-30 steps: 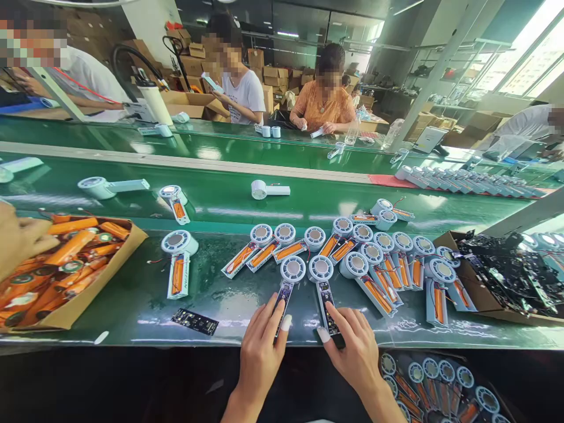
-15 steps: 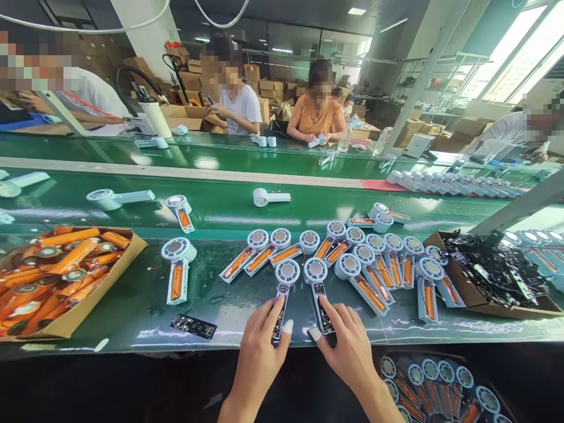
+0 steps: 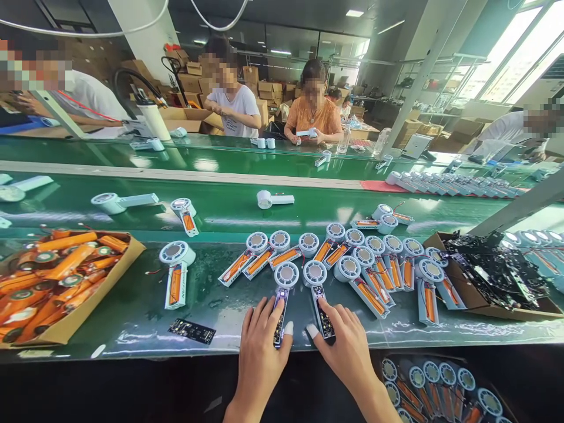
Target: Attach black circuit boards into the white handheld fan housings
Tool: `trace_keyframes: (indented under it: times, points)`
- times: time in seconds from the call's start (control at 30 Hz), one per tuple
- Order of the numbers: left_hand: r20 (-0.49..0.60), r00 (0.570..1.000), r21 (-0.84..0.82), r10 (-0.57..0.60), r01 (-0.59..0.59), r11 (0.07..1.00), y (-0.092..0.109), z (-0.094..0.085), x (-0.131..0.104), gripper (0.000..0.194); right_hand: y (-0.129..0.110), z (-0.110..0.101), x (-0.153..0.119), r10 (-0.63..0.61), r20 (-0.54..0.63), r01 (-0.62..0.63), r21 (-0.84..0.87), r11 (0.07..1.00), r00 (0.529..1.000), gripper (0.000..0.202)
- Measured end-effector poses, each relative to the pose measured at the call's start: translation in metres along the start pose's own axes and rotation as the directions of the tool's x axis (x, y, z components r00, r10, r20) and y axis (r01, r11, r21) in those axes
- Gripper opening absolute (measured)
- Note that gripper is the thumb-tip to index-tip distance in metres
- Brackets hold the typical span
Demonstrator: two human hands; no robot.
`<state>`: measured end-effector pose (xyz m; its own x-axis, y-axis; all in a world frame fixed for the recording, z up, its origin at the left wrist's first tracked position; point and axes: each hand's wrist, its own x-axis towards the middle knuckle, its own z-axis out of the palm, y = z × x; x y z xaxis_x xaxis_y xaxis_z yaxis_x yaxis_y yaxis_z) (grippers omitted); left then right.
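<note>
Two light-blue handheld fans lie side by side near the table's front edge, each with a black circuit board in its handle. My left hand (image 3: 263,341) rests on the left fan (image 3: 286,274), index finger on its board and white-covered thumb beside the handle. On the right fan (image 3: 315,273), my right hand (image 3: 346,338) presses its index finger to the board, with its white-covered thumb off to the left of the handle. Both hands have their fingers spread. A loose black circuit board (image 3: 192,331) lies to the left of my hands.
Fans with orange batteries (image 3: 363,257) crowd behind and to the right. A battery carton (image 3: 132,258) stands left, a circuit-board carton (image 3: 478,305) right. More fans ride on the green belt (image 3: 220,202). Several people sit across; below right are stored fans (image 3: 447,374).
My hands stay on the two fans with hardly any shift. Items on the belt have moved slightly right. Across the belt, the person in orange has lifted a fan.
</note>
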<state>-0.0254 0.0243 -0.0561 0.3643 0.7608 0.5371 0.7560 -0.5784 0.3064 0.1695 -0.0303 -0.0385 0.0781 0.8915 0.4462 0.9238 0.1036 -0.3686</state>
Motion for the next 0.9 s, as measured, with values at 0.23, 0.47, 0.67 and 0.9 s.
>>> trace_keyframes:
  times: [0.23,0.47,0.67,0.9]
  points:
    - [0.011,1.0,0.009,-0.007,0.007,1.0,0.0005,0.0004,0.0004,0.05,0.0015,0.0007,0.0014,-0.007,-0.002,0.007,-0.006,1.0,1.0,0.04]
    - [0.01,1.0,0.022,0.003,-0.003,1.0,-0.0004,0.0011,0.0005,0.051,-0.0001,0.0,0.0012,-0.008,-0.006,0.008,-0.005,1.0,1.0,0.039]
    - [-0.011,1.0,0.01,-0.011,0.011,1.0,0.0033,0.0,0.0028,0.05,0.0005,0.0011,-0.0002,-0.01,0.003,0.011,-0.018,1.0,1.0,0.041]
    - [-0.017,1.0,0.0,-0.019,0.019,1.0,0.0032,0.0001,0.0006,0.051,0.001,0.0016,-0.0002,-0.019,-0.013,0.019,-0.02,1.0,1.0,0.039]
